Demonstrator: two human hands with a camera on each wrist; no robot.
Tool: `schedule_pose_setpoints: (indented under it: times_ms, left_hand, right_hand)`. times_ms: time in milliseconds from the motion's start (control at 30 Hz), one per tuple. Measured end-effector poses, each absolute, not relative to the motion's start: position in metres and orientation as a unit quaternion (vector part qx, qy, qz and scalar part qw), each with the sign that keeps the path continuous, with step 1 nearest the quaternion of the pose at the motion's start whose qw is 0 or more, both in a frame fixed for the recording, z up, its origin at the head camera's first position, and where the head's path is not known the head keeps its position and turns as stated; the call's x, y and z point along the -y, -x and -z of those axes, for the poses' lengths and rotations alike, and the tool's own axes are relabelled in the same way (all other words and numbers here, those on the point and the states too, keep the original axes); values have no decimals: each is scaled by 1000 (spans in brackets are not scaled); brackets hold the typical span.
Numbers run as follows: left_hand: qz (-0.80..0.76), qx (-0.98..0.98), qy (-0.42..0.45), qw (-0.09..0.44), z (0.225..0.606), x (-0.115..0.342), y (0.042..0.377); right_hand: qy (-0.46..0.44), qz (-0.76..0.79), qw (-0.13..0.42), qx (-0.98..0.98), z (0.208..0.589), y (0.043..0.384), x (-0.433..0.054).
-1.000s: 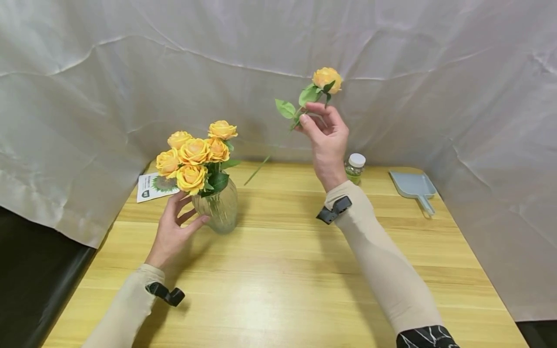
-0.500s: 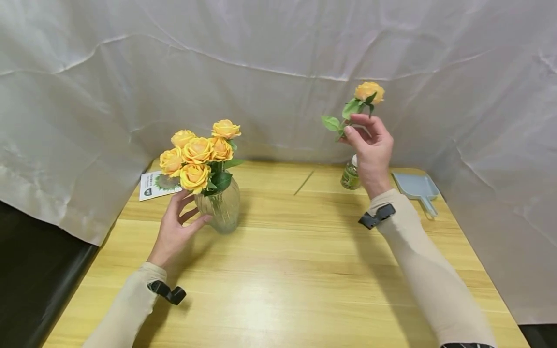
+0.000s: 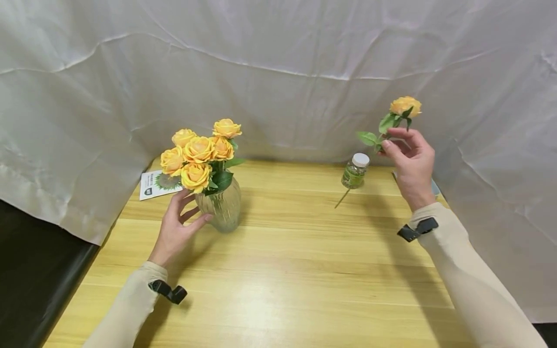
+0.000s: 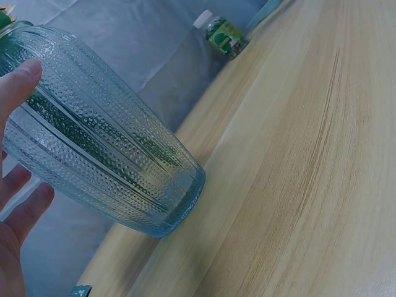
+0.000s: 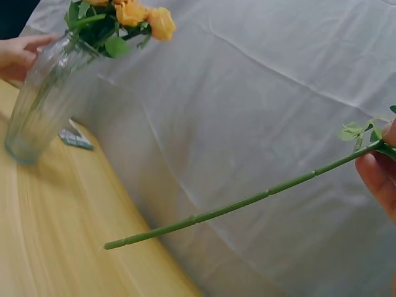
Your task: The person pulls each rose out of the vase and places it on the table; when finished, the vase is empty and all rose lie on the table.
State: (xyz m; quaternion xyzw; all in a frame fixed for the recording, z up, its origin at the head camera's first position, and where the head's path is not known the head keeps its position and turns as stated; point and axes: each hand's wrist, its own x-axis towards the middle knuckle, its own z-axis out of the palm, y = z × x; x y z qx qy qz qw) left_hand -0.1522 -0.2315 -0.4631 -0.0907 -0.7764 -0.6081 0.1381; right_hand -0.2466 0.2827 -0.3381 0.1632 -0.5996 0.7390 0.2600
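A ribbed clear glass vase (image 3: 227,208) stands upright at the left of the table, holding several yellow roses (image 3: 199,150) with green leaves. Round its left side, my left hand (image 3: 173,227) holds it; in the left wrist view the thumb (image 4: 23,80) lies against the textured glass. My right hand (image 3: 413,164) is raised at the right, pinching a single yellow rose (image 3: 405,106) by its upper stem between thumb and fingers. The right wrist view shows its long jointed green stem (image 5: 229,208) slanting down over the table, with a bare lower end.
A small jar (image 3: 355,172) with a white lid and green label stands at the back right. A blue-grey dustpan (image 3: 435,188) is mostly hidden behind the right hand. Behind the vase lies a printed packet (image 3: 152,187). Grey-white cloth (image 3: 278,87) hangs around the wooden table (image 3: 270,261).
My right hand has carried the single rose to the right and somewhat lower, uncovering the jar and covering the dustpan. The left hand has stayed at the vase.
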Motion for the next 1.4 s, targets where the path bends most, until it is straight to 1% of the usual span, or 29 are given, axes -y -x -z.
schedule_pose_setpoints:
  times_ms: [333, 567, 967, 1167, 1400]
  left_hand:
    - [605, 778, 99, 139, 464, 233, 153]
    - [601, 781, 99, 139, 464, 235, 153]
    - [600, 782, 98, 137, 464, 234, 154]
    - [595, 785, 104, 139, 466, 235, 156]
    - [588, 788, 109, 143, 469, 238, 157]
  right_hand:
    - [-170, -732, 229, 618, 339, 229, -321]
    - [-163, -716, 218, 643, 341, 219, -345]
    - [-129, -679, 159, 705, 350, 192, -395]
    - [-107, -615, 120, 772, 356, 181, -423]
    - [-34, -417, 76, 905, 368, 164, -452]
